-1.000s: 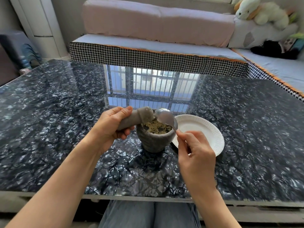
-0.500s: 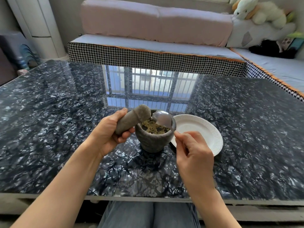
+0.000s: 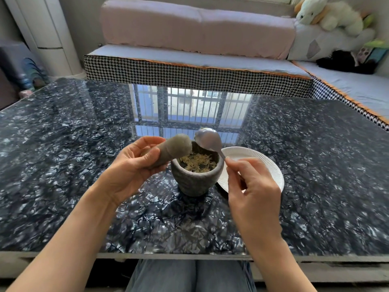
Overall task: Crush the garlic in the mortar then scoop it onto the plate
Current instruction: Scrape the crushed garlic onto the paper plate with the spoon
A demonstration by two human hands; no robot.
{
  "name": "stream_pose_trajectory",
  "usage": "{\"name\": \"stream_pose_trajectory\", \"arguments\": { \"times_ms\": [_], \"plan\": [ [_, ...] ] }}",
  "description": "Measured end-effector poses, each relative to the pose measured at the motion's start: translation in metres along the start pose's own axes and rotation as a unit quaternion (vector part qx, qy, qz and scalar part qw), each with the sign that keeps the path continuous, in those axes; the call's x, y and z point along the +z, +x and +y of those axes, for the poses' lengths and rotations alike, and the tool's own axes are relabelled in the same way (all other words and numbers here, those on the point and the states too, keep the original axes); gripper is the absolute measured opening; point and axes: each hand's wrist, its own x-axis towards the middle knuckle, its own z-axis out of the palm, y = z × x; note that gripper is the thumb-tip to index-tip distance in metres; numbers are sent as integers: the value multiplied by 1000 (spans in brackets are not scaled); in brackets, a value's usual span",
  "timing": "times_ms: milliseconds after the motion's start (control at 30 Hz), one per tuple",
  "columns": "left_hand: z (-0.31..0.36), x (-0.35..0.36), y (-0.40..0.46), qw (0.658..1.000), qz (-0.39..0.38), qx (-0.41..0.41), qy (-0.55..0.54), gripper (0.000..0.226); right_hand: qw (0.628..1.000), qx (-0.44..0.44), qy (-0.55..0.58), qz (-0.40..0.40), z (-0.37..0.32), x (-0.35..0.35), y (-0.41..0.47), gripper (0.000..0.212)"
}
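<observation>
The right hand [image 3: 251, 186] pinches a spoon [image 3: 208, 140]; the left hand [image 3: 134, 165] grips the pestle [image 3: 174, 149] over the mortar [image 3: 196, 178], which holds crushed garlic [image 3: 197, 163]. The plate [image 3: 267, 163] sits at three o'clock, seemingly touching the mortar, with a sofa [image 3: 195, 28] beyond the table [image 3: 84, 133].

Home living room, sofa [image 3: 195, 28], plush toy [image 3: 328, 14]

One wide head-worn camera looked forward and down over the near edge of the dark bench [image 3: 63, 165], close above both forearms, facing a sofa [image 3: 197, 28] beyond.
</observation>
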Motion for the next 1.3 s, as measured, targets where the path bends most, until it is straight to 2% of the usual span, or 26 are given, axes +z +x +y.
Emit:
{"name": "stream_pose_trajectory", "arguments": {
  "times_ms": [200, 300, 500, 600, 767, 833, 1000, 1200, 1300],
  "plan": [
    [0, 1, -3, 997, -3, 63, 51, 60, 1000, -19, 3, 0, -5, 3, -2, 17],
    [-1, 2, -4, 994, -3, 81, 67, 58, 999, 4, -18, -32, 6, 3, -9, 15],
    [2, 7, -4, 991, 11, 95, 94, 35, 1000, 1, -5, -26, 4, -1, -6, 15],
    [4, 7, -4, 989, -2, 106, 105, 34, 998, 16, -32, -61, 7, -1, -3, 18],
    [14, 11, -3, 971, -12, 137, 197, 41, 999, -5, -5, -34, 3, -8, 6, 15],
    [17, 14, -1, 963, -25, 152, 222, 44, 999, -11, -12, -50, 2, -8, 8, 14],
    [17, 10, -2, 964, -28, 169, 201, 40, 993, 18, -52, -107, 13, -7, 4, 14],
    [17, 7, -4, 955, -16, 194, 224, 48, 999, -7, 15, -39, 0, -12, 14, 16],
    [17, 8, -3, 946, -8, 206, 248, 52, 998, -19, 6, -65, -3, -9, 15, 14]
  ]
}}
